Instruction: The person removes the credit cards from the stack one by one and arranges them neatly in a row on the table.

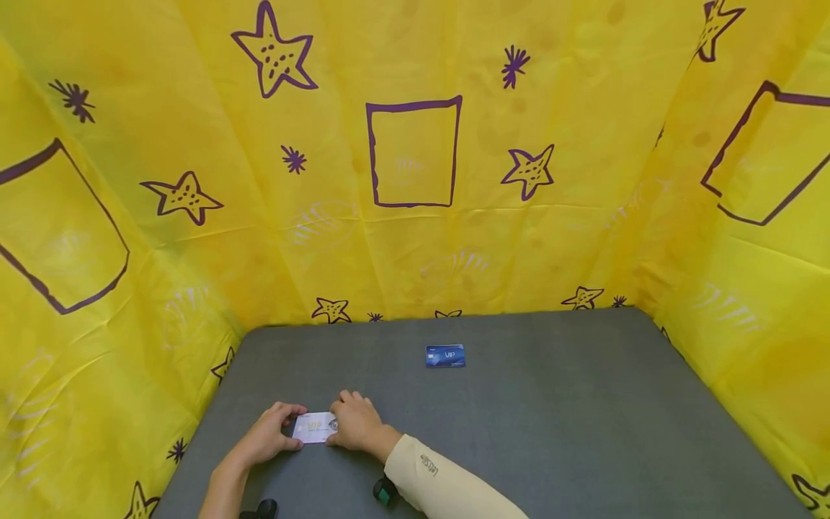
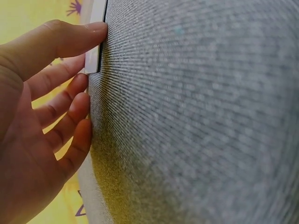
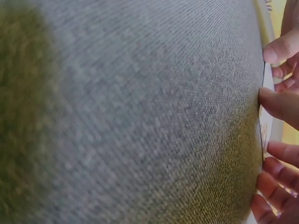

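A white card (image 1: 310,428) with pale gold "VIP" lettering lies flat on the grey table, between my two hands. My left hand (image 1: 266,435) grips its left end, thumb at the near edge and forefinger at the far edge. On the right end, my right hand (image 1: 358,424) holds the card the same way and covers its corner. The left wrist view shows the thumb (image 2: 70,42) on the thin card edge (image 2: 95,53) and the other fingers curving beside it. In the right wrist view the right thumb (image 3: 279,105) touches the card's near edge.
A blue card (image 1: 445,356) marked "VIP" lies farther back on the grey table (image 1: 551,418). Yellow cloth walls (image 1: 415,252) with purple star drawings enclose the left, back and right sides. Black wrist devices (image 1: 385,491) show near the forearms.
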The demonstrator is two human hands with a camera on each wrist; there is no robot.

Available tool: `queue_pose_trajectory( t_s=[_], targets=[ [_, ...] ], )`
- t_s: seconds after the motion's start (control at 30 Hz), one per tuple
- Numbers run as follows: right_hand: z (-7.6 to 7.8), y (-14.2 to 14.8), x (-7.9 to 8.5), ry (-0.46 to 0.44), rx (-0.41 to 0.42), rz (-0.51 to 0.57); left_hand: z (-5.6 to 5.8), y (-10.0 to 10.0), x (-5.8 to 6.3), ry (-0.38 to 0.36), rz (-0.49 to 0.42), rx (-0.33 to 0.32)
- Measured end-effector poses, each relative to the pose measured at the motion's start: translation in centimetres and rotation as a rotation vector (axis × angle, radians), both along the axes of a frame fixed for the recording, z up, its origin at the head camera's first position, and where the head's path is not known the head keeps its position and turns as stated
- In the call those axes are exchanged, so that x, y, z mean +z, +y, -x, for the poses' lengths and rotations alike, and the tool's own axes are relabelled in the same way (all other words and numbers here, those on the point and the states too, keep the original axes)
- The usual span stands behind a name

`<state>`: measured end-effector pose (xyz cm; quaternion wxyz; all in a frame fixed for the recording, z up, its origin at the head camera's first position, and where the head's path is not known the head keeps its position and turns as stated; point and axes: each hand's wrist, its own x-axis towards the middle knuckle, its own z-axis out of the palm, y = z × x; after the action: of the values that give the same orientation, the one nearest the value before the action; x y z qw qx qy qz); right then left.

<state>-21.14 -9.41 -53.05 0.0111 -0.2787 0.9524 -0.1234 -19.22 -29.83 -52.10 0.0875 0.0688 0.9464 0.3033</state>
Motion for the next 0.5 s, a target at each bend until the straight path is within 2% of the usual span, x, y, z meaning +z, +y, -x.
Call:
queue_pose_trajectory(
  t_s=[0.5],
  targets=[
    [-0.01,0.04,-0.44,-0.059,-0.019,0.073,-0.57,0.24,0.01,0.023,0.002,0.010]
  ],
)
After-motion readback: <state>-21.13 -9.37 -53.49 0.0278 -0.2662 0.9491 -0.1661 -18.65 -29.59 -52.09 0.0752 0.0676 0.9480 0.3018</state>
